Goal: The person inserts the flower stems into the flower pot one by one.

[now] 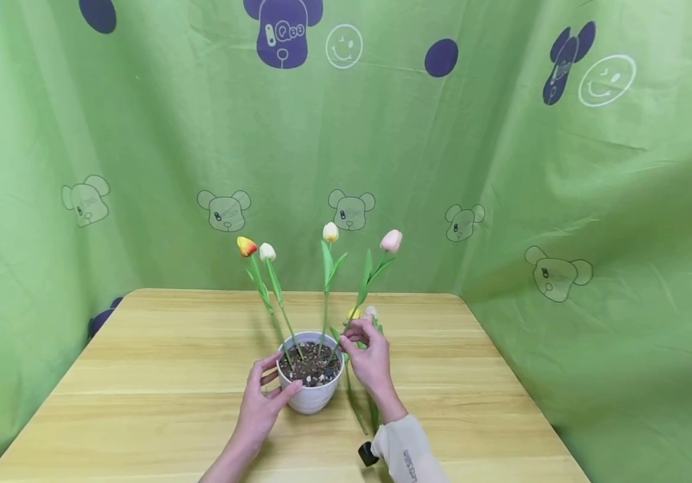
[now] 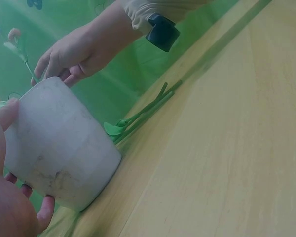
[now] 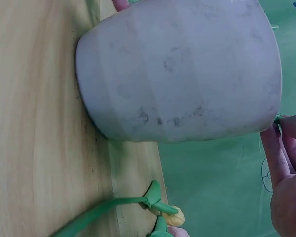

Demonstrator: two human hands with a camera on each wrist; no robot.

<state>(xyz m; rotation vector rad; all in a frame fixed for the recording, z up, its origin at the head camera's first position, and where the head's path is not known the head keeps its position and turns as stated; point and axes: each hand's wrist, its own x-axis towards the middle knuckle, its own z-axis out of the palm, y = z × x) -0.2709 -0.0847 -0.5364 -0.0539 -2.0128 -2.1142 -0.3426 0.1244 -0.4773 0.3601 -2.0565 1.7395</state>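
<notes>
A white flowerpot (image 1: 311, 400) filled with dark soil (image 1: 312, 365) stands on the table. My left hand (image 1: 261, 402) holds its left side, thumb at the front rim and fingers spread round the wall. With thumb and fingertips, my right hand (image 1: 370, 355) pinches the stem of a pink tulip (image 1: 391, 241) at the pot's right rim; that stem leans outward to the right. Three more tulips rise from the soil: an orange-red one (image 1: 247, 246), a white one (image 1: 267, 252) and a cream-yellow one (image 1: 330, 232).
Beside the pot on the right, a yellow tulip (image 1: 353, 313) and a pale tulip (image 1: 371, 312) lie on the wooden table (image 1: 171, 376), partly hidden by my right hand and forearm. Green patterned curtains (image 1: 285, 147) surround the table's back and sides.
</notes>
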